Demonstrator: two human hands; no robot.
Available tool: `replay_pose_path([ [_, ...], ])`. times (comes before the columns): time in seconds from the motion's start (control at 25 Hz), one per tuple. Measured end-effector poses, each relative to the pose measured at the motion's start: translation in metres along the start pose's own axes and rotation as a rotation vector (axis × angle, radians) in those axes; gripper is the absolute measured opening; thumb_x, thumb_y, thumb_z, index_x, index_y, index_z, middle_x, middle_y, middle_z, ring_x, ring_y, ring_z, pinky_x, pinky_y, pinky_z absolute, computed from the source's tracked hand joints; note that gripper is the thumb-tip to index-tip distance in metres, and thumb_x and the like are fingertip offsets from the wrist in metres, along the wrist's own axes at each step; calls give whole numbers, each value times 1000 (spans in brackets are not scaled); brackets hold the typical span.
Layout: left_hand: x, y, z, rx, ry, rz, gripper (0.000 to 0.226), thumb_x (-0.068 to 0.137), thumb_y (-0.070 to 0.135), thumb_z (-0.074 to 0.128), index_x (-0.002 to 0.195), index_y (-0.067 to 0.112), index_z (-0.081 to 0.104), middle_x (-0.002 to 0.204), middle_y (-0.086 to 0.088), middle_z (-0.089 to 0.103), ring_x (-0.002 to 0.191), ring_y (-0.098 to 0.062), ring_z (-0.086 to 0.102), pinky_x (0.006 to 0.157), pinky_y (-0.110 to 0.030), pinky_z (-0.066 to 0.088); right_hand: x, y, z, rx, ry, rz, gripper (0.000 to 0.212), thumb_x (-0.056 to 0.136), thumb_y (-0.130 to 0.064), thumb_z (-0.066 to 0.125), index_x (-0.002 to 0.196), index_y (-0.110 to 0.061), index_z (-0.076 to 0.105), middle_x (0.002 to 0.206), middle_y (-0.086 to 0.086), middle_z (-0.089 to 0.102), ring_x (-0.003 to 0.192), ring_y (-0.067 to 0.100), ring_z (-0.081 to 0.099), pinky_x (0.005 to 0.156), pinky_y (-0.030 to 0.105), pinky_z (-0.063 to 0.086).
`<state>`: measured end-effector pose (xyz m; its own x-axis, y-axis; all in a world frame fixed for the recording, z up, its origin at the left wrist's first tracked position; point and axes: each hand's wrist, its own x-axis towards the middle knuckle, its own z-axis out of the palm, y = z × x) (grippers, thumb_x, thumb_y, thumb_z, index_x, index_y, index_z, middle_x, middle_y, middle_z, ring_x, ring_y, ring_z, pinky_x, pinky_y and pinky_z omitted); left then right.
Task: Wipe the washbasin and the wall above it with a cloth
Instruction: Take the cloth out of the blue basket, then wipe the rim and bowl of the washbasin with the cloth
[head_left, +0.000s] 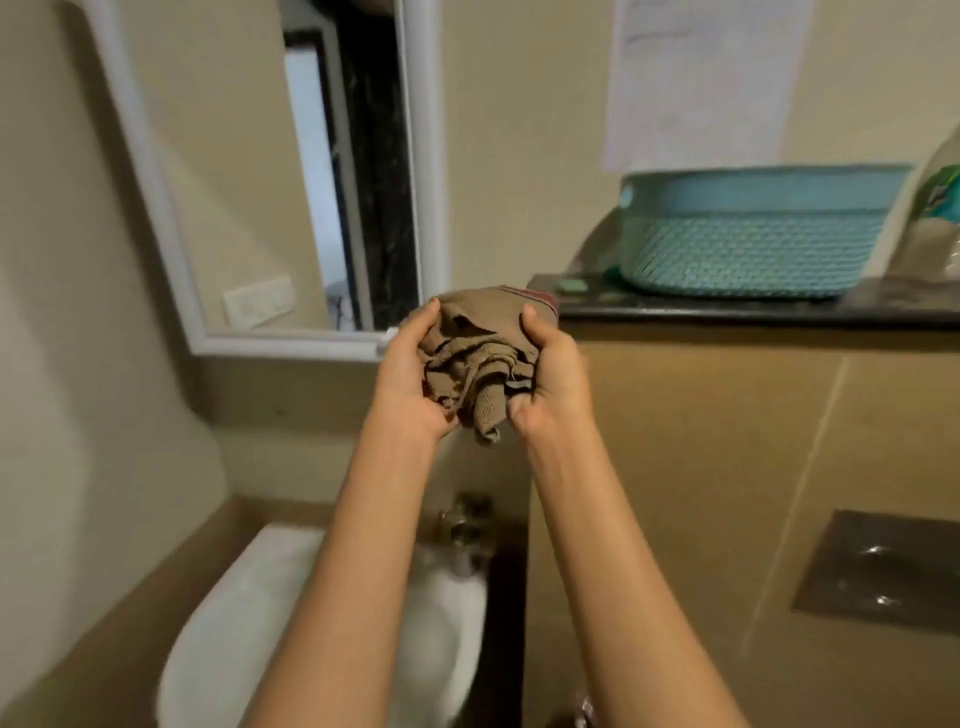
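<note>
To your right runs a dark stone ledge (727, 314). A teal woven basket (753, 244) sits on it, with a small green object (570, 285) just beside its left end (too blurred to name). A clear plastic item (935, 223) stands at the basket's right. Below you, the white washbasin (234, 623) sits against a brown counter (104, 649).

A brown cloth (475, 358) with a red stripe is seen, a blue-green woven basket (753, 234), and a white washbasin (249, 613).

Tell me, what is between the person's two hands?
A bunched brown cloth, gripped by the left hand and right hand, seen in the head view.
</note>
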<state>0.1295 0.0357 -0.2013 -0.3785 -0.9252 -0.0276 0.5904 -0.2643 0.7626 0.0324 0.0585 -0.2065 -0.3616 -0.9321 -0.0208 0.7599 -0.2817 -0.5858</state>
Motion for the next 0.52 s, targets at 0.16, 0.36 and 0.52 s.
replay_pose_path([
  [0.16,-39,-56,-107,-27,214,-111,29,90,31,52,103,8,62,83,-10,69,75,-22,67,71,-31,56,-39,107,-66,-4,206,185,12,89,-10,59,93,2,61,91,21,67,76,33,66,73,43,56],
  [0.36,-74,-83,-204,-88,453,-208,29,92,31,48,93,6,62,80,-13,68,81,-27,61,69,-38,50,-64,192,-120,-233,214,560,31,82,-27,64,108,-10,67,107,11,70,91,27,64,75,35,53],
  [0.52,-77,-74,-271,-109,575,-260,35,94,32,44,101,3,61,94,-16,64,84,-30,59,68,-42,46,-61,253,-134,-509,211,634,42,70,-38,77,104,-15,67,105,5,70,98,22,61,76,36,52],
])
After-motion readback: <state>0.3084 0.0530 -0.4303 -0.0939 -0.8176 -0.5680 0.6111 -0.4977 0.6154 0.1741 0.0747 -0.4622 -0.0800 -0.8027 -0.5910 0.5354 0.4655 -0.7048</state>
